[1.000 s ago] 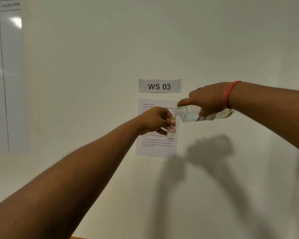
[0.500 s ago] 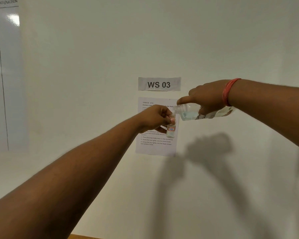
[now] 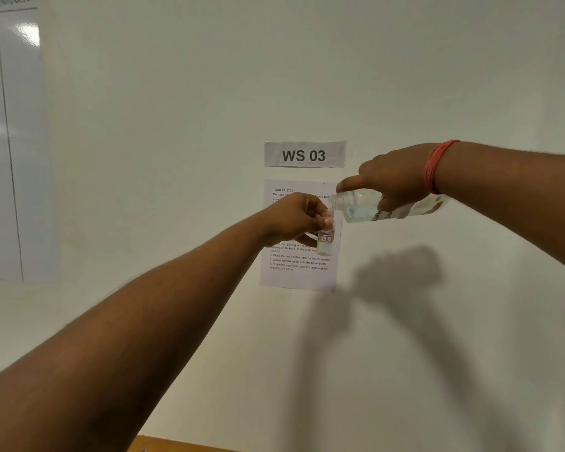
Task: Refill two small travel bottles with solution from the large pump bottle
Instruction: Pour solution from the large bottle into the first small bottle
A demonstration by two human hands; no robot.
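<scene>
White wall [image 3: 177,125]; left hand [image 3: 294,220] grips travel bottle [image 3: 325,241], large bottle [image 3: 372,208] tipped above.

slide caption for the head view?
Right hand tips clear large bottle over small labelled travel bottle in left hand.

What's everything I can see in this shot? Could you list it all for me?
large bottle: one, clear with pale liquid inside, tipped on its side, open neck over the small bottle.
small travel bottle: one, clear, red-bordered label, upright, below the large bottle's neck.
WS 03 sign: one, grey-white with black letters, on the wall at centre.
instruction sheet: one, white with printed text, on the wall just under the sign, partly hidden by the hands.
whiteboard: one, glossy white with black lines, far left.
wooden edge: one, brown, bottom of the view.
wristband: one, red, on the right wrist.
left hand: holds the small bottle.
right hand: holds the large bottle.
</scene>
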